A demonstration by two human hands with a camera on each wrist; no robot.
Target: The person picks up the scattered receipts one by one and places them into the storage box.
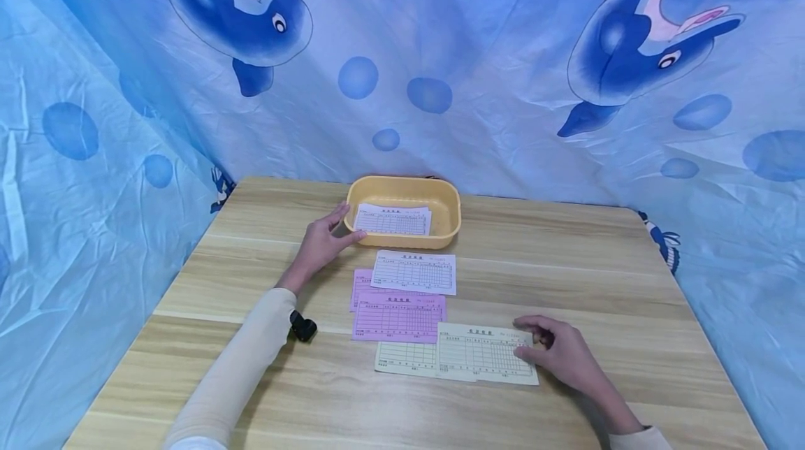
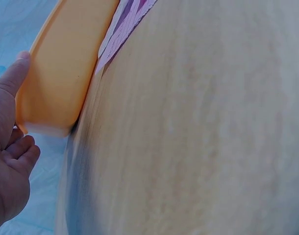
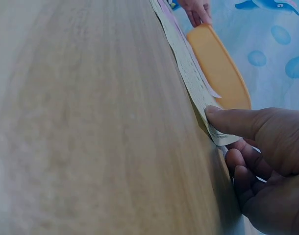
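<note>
My left hand (image 1: pixel 322 244) holds the left end of a yellow plastic basket (image 1: pixel 449 188), thumb at the front rim and fingers at the end. White receipt slips (image 1: pixel 393 221) lie in the basket's left part. With thumb above and fingers below, my right hand (image 1: pixel 566 356) pinches the right edge of a pale yellow receipt slip (image 1: pixel 481 352); in the right wrist view that edge (image 3: pixel 220 138) bends slightly under the thumb. The slip overlaps another pale yellow slip (image 1: pixel 402 358) on the table. Purple slips (image 1: pixel 396 317) lie just beyond, one partly beneath a white slip (image 1: pixel 415 272).
The wooden table (image 1: pixel 566 261) carries the basket near its back edge. Behind it hangs a blue curtain (image 1: pixel 490 135) with printed dolphins. A small black object (image 1: pixel 303 326) sits beside the left sleeve.
</note>
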